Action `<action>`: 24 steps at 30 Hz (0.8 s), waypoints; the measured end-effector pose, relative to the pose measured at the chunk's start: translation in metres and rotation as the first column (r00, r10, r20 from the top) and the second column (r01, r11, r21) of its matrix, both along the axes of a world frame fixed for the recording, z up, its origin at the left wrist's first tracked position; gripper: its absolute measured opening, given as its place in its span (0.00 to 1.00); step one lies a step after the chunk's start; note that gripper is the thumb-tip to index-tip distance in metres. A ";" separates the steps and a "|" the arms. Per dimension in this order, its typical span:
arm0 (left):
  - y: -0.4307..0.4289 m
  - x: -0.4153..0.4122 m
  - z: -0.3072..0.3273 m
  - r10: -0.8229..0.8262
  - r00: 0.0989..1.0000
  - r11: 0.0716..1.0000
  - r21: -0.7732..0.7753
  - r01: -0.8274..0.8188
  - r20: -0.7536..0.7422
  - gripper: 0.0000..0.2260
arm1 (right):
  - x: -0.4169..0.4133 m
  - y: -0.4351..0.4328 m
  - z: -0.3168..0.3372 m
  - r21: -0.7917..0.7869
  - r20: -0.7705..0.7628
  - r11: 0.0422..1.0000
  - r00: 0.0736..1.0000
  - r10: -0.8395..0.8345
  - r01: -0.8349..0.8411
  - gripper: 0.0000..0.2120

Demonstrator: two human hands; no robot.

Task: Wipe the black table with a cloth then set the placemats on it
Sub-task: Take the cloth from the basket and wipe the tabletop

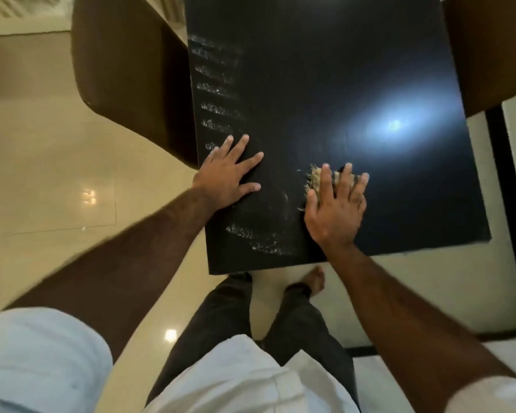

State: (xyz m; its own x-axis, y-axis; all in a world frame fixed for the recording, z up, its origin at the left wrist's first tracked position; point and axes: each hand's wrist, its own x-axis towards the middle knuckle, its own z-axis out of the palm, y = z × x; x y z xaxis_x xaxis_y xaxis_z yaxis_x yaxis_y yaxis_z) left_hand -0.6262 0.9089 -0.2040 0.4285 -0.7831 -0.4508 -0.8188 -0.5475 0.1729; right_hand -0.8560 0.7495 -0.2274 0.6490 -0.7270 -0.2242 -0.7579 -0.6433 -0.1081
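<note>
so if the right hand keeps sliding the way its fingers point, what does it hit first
Nothing, as far as the picture shows. The right hand presses the cloth flat, fingers pointing up the black table; ahead is only bare tabletop and a light glare.

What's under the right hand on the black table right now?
A tan, frayed cloth lies pressed flat under the right hand on the black table. Only its far edge shows past the fingers; the rest is covered by the palm.

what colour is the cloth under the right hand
Beige or tan with frayed, fringed edges; the cloth shows only in the head view, mostly covered.
</note>
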 end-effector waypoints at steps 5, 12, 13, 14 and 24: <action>-0.002 0.002 -0.009 -0.054 0.998 0.998 -0.024 0.055 0.019 0.35 | -0.017 0.120 0.000 0.106 0.040 0.978 0.984 0.174 -0.178 0.37; 0.016 -0.004 -0.023 -0.195 0.978 0.976 -0.085 0.201 0.068 0.34 | -0.061 0.101 0.003 0.096 -0.003 0.995 0.999 -0.038 0.038 0.37; 0.017 -0.004 -0.024 -0.196 0.978 0.975 -0.093 0.203 0.076 0.34 | -0.059 0.083 0.003 0.080 -0.006 0.989 0.992 -0.122 0.123 0.36; 0.018 -0.004 -0.025 -0.195 0.977 0.974 -0.101 0.203 0.085 0.34 | -0.053 0.067 0.001 0.059 0.001 0.980 0.982 -0.190 0.189 0.36; 0.019 -0.002 -0.020 -0.191 0.981 0.975 -0.109 0.192 0.016 0.28 | 0.038 0.164 -0.011 0.026 0.111 0.998 0.992 -0.065 0.063 0.36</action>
